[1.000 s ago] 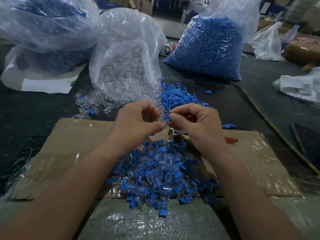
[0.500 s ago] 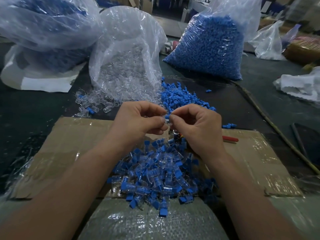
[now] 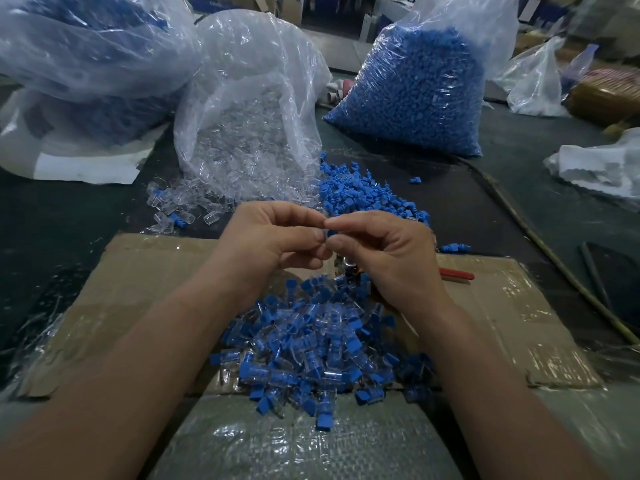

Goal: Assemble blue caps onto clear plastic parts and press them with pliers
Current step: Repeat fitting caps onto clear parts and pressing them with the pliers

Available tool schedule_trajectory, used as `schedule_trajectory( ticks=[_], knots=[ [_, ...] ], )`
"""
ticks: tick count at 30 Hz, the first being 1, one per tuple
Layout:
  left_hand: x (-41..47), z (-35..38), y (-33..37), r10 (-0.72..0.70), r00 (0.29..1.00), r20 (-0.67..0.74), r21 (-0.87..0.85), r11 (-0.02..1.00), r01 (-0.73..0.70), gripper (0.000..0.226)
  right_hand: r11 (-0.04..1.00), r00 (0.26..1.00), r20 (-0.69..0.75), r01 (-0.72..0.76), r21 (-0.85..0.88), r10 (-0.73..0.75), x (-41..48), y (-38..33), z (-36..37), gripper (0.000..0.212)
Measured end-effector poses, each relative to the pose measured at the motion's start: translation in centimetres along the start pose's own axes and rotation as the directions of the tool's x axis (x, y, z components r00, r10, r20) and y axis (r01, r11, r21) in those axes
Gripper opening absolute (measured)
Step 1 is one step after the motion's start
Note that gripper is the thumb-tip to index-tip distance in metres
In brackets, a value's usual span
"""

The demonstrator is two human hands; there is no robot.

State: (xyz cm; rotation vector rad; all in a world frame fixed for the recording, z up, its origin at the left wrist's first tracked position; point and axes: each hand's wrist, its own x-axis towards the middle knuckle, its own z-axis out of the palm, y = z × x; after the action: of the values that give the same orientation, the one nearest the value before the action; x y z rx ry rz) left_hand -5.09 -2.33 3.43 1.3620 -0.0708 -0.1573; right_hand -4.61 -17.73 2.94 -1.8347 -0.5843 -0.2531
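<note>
My left hand (image 3: 277,237) and right hand (image 3: 384,261) meet fingertip to fingertip, both curled, pinching one small clear part (image 3: 325,233), mostly hidden, above the pile (image 3: 318,351) of capped pieces on the cardboard (image 3: 145,271). Loose caps (image 3: 360,195) lie just beyond; the pliers (image 3: 457,274) lie beneath my right hand.

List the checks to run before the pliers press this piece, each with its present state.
1. Grip on the piece: left hand and right hand pinch it between fingertips: ok.
2. Parts fully pushed together: cannot tell, the hands hide it.
3. Reach to the pliers: ok, red handle on the cardboard beside the right hand.
4. A hand free for the pliers: not ok, both busy.
5. Supply of loose blue caps: ok.
</note>
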Motion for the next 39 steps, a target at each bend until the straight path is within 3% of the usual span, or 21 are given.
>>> schedule_trajectory(
  ticks=[3, 12, 26, 33, 39],
  knots=[
    [0.0, -0.03, 0.09, -0.016, 1.0, -0.005, -0.026, 1.0, 0.016, 0.021, 1.0, 1.0, 0.021, -0.011, 0.022, 0.01, -0.15, 0.05, -0.26, 0.024],
    [-0.01, -0.24, 0.11, -0.038, 0.998, 0.048, -0.018, 0.999, 0.038, 0.011, 0.999, 1.0, -0.01, 0.006, 0.054, -0.005, -0.26, 0.35, -0.51, 0.019],
    [-0.14, -0.06, 0.1, -0.062, 0.997, 0.039, -0.027, 0.998, 0.063, 0.016, 0.973, 0.986, -0.024, 0.157, -0.17, -0.163, -0.15, 0.91, -0.52, 0.035],
    [-0.27, 0.0, 0.1, -0.038, 0.999, 0.029, 0.109, 0.993, 0.035, 0.01, 0.926, 0.963, 0.022, 0.263, -0.272, -0.267, -0.1, 0.84, -0.49, 0.027],
    [-0.3, 0.18, 0.1, 0.01, 0.999, 0.043, 0.178, 0.984, -0.017, 0.018, 0.922, 0.971, 0.059, 0.24, -0.304, -0.233, -0.04, 0.53, -0.49, 0.029]
  ],
)
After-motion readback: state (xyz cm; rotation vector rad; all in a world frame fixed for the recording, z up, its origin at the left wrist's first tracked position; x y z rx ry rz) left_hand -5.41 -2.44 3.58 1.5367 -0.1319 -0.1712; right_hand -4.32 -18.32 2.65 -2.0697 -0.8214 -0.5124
